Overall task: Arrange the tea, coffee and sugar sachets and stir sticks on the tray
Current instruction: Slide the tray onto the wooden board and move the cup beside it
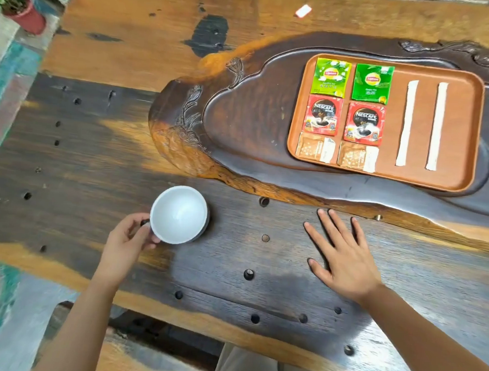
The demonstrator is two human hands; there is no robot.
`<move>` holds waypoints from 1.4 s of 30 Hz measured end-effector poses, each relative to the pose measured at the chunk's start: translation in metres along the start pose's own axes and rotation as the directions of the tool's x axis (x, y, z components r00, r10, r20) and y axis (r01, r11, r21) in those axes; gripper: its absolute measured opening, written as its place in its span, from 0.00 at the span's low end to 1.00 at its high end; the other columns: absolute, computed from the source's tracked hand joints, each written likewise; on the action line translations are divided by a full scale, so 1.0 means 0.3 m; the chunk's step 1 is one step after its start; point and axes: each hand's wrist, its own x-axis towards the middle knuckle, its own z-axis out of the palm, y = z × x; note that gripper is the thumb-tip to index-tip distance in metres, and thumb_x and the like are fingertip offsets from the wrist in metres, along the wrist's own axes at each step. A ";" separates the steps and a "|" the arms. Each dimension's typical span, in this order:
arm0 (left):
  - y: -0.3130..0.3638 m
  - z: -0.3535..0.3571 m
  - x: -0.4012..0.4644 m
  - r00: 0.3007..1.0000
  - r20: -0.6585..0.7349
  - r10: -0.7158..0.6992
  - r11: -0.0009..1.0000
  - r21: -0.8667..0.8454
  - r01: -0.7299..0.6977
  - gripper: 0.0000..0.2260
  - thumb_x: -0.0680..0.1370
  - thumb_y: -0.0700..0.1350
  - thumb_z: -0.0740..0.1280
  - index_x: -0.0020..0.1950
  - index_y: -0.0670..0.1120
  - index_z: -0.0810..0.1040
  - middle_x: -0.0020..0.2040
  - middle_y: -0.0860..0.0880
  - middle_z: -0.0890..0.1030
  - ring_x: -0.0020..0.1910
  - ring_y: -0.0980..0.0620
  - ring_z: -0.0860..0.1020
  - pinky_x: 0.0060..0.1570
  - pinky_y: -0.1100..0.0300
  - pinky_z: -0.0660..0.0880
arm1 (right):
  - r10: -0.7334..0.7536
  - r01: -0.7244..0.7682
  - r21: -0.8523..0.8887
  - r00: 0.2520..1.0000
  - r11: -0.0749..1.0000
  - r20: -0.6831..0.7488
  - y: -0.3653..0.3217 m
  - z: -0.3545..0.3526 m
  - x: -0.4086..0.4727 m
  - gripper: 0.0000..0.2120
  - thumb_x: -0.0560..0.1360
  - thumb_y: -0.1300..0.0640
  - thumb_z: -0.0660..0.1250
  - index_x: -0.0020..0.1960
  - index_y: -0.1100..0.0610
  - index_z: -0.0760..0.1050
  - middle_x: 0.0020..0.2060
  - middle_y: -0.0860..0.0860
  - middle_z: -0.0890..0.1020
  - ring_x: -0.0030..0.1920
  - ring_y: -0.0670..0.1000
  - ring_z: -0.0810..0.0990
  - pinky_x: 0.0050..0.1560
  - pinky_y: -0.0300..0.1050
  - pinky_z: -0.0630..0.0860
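A brown wooden tray lies at the upper right. On it, in two columns, are two green tea sachets, two red coffee sachets and two brown sugar sachets. Two paper-wrapped stir sticks lie parallel to their right. My left hand grips the handle of a white cup that stands on the table, left of the tray. My right hand rests flat on the table, fingers spread, holding nothing, below the tray.
The tray sits in a dark carved wooden tea board on a plank table with several round holes. A small white-pink slip lies at the far edge. A red plant pot stands off the table at top left.
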 end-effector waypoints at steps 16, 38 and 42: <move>-0.017 0.125 -0.042 0.994 0.056 -0.092 0.913 -0.394 0.107 0.06 0.78 0.40 0.62 0.42 0.44 0.75 0.34 0.49 0.83 0.37 0.54 0.83 0.38 0.64 0.79 | -0.008 0.008 0.011 1.000 1.000 -0.005 -0.001 -0.001 0.011 0.32 0.76 0.37 0.41 0.76 0.49 0.56 0.76 0.55 0.57 0.75 0.55 0.52 0.72 0.61 0.49; 0.482 0.215 0.221 0.852 0.367 0.374 0.897 -0.376 -0.232 0.08 0.73 0.48 0.67 0.45 0.45 0.75 0.36 0.53 0.84 0.37 0.60 0.81 0.39 0.69 0.76 | -0.107 0.110 0.058 0.992 0.992 -0.061 0.039 -0.011 0.014 0.32 0.74 0.37 0.57 0.75 0.48 0.59 0.74 0.54 0.62 0.74 0.54 0.56 0.69 0.59 0.53; 0.612 0.268 0.357 0.818 0.459 0.347 0.937 -0.212 -0.279 0.07 0.79 0.40 0.60 0.46 0.46 0.77 0.36 0.54 0.84 0.39 0.60 0.81 0.41 0.69 0.76 | -0.087 0.094 0.085 0.993 0.992 -0.075 0.046 -0.003 0.016 0.33 0.72 0.37 0.58 0.75 0.47 0.59 0.74 0.53 0.62 0.74 0.53 0.56 0.69 0.58 0.52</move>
